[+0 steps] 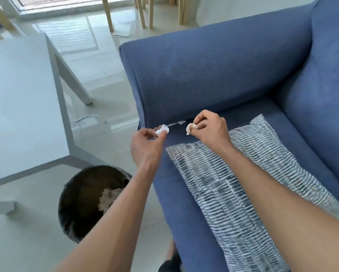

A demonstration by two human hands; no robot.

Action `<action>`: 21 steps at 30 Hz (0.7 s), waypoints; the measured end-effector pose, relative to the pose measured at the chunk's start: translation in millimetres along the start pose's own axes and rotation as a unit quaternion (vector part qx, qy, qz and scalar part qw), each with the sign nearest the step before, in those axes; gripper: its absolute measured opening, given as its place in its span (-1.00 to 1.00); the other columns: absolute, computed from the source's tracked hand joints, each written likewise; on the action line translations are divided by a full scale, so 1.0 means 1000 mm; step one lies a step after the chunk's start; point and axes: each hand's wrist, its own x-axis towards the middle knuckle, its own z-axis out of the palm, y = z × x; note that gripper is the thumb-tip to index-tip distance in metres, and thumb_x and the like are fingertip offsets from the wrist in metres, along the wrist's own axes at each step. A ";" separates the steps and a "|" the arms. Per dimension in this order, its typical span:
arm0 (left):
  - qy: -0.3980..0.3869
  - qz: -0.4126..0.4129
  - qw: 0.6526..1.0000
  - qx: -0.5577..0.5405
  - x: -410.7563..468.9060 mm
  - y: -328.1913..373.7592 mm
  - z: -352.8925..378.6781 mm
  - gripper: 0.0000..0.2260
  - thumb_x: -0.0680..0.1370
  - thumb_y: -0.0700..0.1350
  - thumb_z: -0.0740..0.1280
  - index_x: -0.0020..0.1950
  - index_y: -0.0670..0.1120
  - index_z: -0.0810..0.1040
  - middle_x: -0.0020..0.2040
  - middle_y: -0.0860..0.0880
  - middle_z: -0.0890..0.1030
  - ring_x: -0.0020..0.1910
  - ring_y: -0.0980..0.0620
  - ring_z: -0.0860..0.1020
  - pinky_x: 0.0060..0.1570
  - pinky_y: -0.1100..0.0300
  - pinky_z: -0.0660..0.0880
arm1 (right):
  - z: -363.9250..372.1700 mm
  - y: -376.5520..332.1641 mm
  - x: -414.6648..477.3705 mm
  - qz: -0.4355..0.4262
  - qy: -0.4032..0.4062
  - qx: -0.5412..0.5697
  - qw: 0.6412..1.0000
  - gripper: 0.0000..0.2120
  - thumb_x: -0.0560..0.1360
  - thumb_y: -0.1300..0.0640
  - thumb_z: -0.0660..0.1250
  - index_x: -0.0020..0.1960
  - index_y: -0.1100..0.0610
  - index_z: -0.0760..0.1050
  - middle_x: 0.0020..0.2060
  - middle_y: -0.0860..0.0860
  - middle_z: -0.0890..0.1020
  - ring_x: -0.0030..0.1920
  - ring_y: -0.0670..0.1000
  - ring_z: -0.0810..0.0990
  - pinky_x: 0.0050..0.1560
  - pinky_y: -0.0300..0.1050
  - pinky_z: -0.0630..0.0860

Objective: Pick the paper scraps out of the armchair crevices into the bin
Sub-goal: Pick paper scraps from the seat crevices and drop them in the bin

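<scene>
The blue armchair [213, 71] fills the right of the head view. My left hand [145, 146] pinches a white paper scrap [162, 129] at the front end of the crevice between the armrest and the seat. My right hand [210, 128] grips a crumpled beige paper scrap [191, 128] just above the seat. More white paper [177, 123] pokes out of the crevice between my two hands. The dark round bin [80, 203] stands on the floor at lower left, below my left forearm, with crumpled paper [107, 199] inside.
A striped grey-and-white cushion [243, 183] lies on the seat under my right forearm. A white table [19, 107] stands to the left of the armchair. Wooden chair legs [139, 12] are at the back, and a thin white cable [88, 117] lies on the tiled floor.
</scene>
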 end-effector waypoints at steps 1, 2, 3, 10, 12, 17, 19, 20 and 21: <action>0.005 -0.003 1.000 0.001 0.002 -0.006 -0.013 -0.72 0.36 0.18 0.50 -0.25 0.00 0.55 -0.19 0.05 0.68 -0.17 -0.01 0.69 -0.01 0.01 0.60 | 0.009 -0.006 -0.007 -0.007 0.001 -0.006 1.000 -0.83 0.38 0.12 0.52 -0.17 0.08 0.52 -0.38 -0.03 0.70 -0.22 0.01 0.67 -0.16 -0.09 0.57; 0.007 -0.003 1.000 0.006 0.003 -0.012 -0.026 -0.72 0.36 0.17 0.50 -0.23 0.00 0.56 -0.19 0.04 0.69 -0.15 0.00 0.69 -0.02 0.05 0.59 | 0.019 -0.012 -0.014 -0.013 0.008 -0.012 1.000 -0.83 0.39 0.11 0.51 -0.18 0.06 0.52 -0.38 -0.04 0.70 -0.23 0.01 0.66 -0.19 -0.12 0.53; 0.008 -0.004 1.000 0.014 0.004 -0.020 -0.040 -0.73 0.37 0.17 0.50 -0.22 0.01 0.56 -0.18 0.04 0.69 -0.14 0.01 0.68 -0.04 0.09 0.58 | 0.029 -0.019 -0.022 -0.015 0.012 -0.016 1.000 -0.84 0.39 0.10 0.50 -0.18 0.06 0.52 -0.39 -0.03 0.69 -0.23 0.02 0.65 -0.21 -0.14 0.50; 0.050 -0.021 0.998 0.035 0.003 -0.077 -0.141 -0.73 0.43 0.14 0.50 -0.09 -0.03 0.62 -0.08 0.04 0.69 -0.06 0.06 0.64 -0.03 0.18 0.50 | 0.102 -0.062 -0.078 -0.028 -0.025 -0.017 0.999 -0.89 0.44 0.08 0.50 -0.13 0.06 0.59 -0.35 -0.04 0.67 -0.27 0.02 0.63 -0.27 -0.09 0.54; 0.052 -0.025 0.998 0.040 0.004 -0.093 -0.168 -0.73 0.42 0.15 0.49 -0.10 -0.02 0.62 -0.09 0.04 0.70 -0.08 0.06 0.64 -0.01 0.15 0.54 | 0.122 -0.071 -0.093 -0.031 -0.036 -0.022 0.999 -0.89 0.43 0.07 0.52 -0.13 0.04 0.60 -0.39 -0.09 0.64 -0.32 -0.03 0.60 -0.32 -0.14 0.50; 0.076 -0.068 0.994 0.043 0.008 -0.139 -0.216 -0.74 0.42 0.18 0.48 -0.12 0.02 0.60 -0.14 0.08 0.68 -0.10 0.06 0.64 -0.01 0.11 0.57 | 0.173 -0.085 -0.128 -0.029 -0.096 -0.051 0.994 -0.91 0.43 0.15 0.47 -0.05 0.07 0.66 -0.35 -0.03 0.66 -0.17 0.06 0.67 -0.12 0.01 0.63; 0.080 -0.086 0.992 0.052 0.008 -0.157 -0.227 -0.76 0.43 0.17 0.47 -0.11 0.03 0.59 -0.17 0.11 0.64 -0.10 0.05 0.64 -0.03 0.13 0.56 | 0.191 -0.085 -0.138 -0.031 -0.120 -0.066 0.990 -0.88 0.44 0.17 0.47 -0.02 0.09 0.67 -0.31 -0.01 0.65 -0.15 0.10 0.66 -0.07 0.07 0.64; 0.080 -0.095 0.991 0.055 0.008 -0.169 -0.234 -0.76 0.44 0.15 0.47 -0.08 0.01 0.59 -0.16 0.10 0.64 -0.08 0.04 0.64 -0.02 0.12 0.56 | 0.202 -0.084 -0.143 -0.036 -0.133 -0.076 0.988 -0.88 0.44 0.18 0.47 -0.02 0.08 0.66 -0.31 -0.02 0.63 -0.14 0.11 0.66 -0.06 0.07 0.63; 0.079 -0.102 0.990 0.057 0.008 -0.179 -0.240 -0.76 0.46 0.13 0.46 -0.05 -0.01 0.59 -0.13 0.08 0.64 -0.06 0.02 0.64 0.01 0.09 0.57 | 0.211 -0.084 -0.148 -0.040 -0.143 -0.087 0.985 -0.88 0.44 0.17 0.47 -0.02 0.06 0.66 -0.30 -0.03 0.61 -0.13 0.10 0.65 -0.06 0.07 0.63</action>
